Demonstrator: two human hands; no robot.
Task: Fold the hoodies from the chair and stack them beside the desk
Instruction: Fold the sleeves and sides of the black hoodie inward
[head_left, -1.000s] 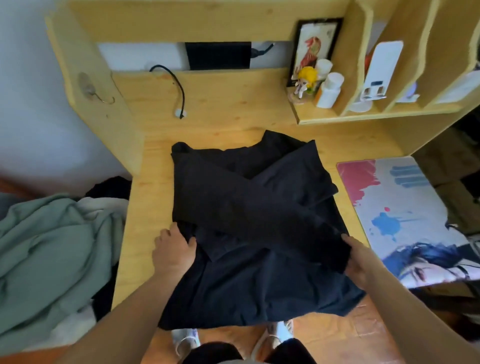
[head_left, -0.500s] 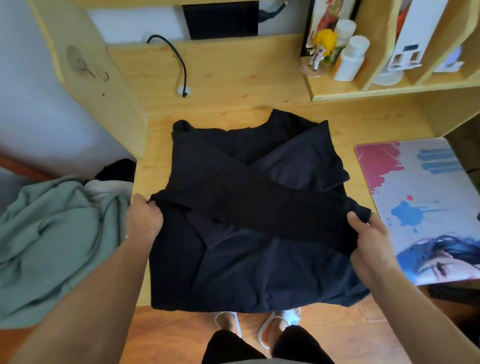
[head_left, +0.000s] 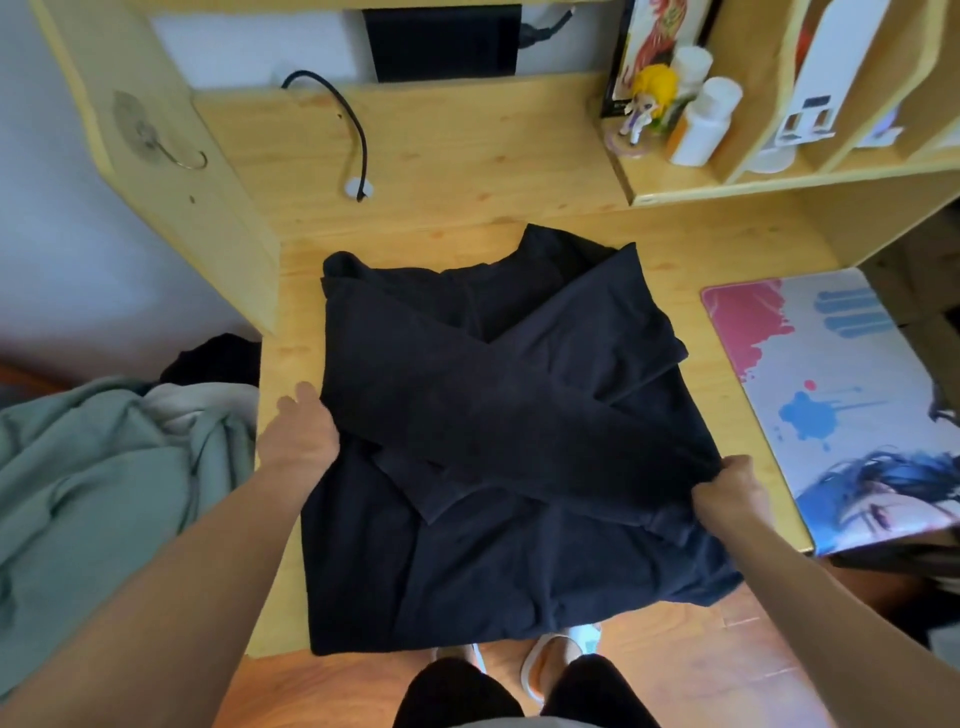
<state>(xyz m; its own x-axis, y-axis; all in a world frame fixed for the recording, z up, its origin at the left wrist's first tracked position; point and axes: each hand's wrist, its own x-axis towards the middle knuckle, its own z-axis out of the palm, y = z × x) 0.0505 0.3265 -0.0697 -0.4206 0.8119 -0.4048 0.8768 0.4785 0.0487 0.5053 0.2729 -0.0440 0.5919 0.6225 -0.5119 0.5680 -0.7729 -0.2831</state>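
Now, from the head view, the black hoodie lies mid-desk, sleeves crossed. The left hand at nine o'clock and the right hand at four o'clock each pinch its side edges.

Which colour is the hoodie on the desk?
Black, or very dark navy; head view shows the hoodie.

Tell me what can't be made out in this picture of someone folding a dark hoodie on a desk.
- Left hand fingertips: head view, tucked under the hoodie edge, so the grip is unclear.
- Right hand fingertips: buried in the cloth it pinches.
- Hoodie's hood and front: hidden by the crossed sleeves.
- Green garment: cut off by the left edge.
- Dark garment behind it: mostly hidden by the desk.
- Figurine: too small for detail.
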